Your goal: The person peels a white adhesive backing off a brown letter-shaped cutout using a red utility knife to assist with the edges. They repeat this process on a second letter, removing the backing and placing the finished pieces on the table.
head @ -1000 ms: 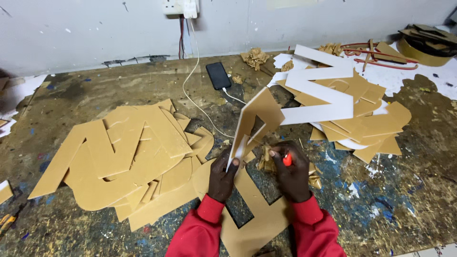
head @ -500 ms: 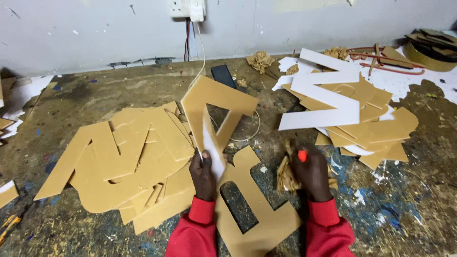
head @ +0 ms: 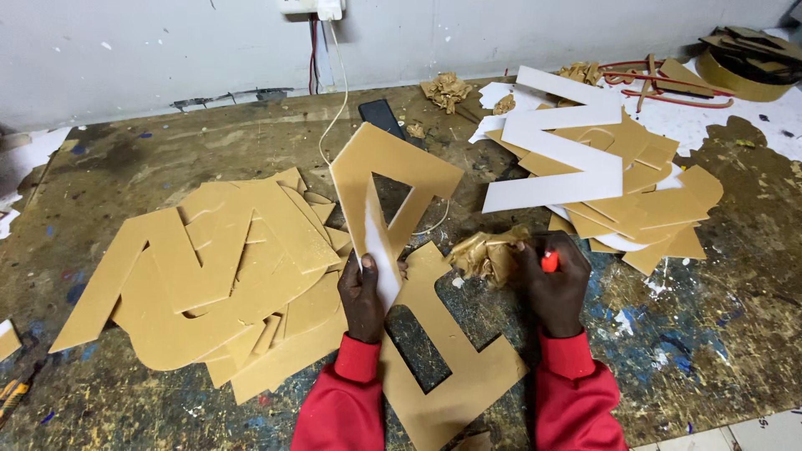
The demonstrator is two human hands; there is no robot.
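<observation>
The left hand (head: 365, 294) grips a tan cut-out letter (head: 386, 188) upright, exposing its white face for peeling, while the right hand (head: 551, 280) closes on a small red tool (head: 549, 262).

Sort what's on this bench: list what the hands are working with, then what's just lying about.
In hand:
- tan letter A cutout, held by the left hand
- orange-tipped tool, in the right hand
- crumpled tan film, touching the right hand

Lying about:
- tan letter pile
- white zigzag letter
- black phone
- tan cutout beneath the wrists
</observation>
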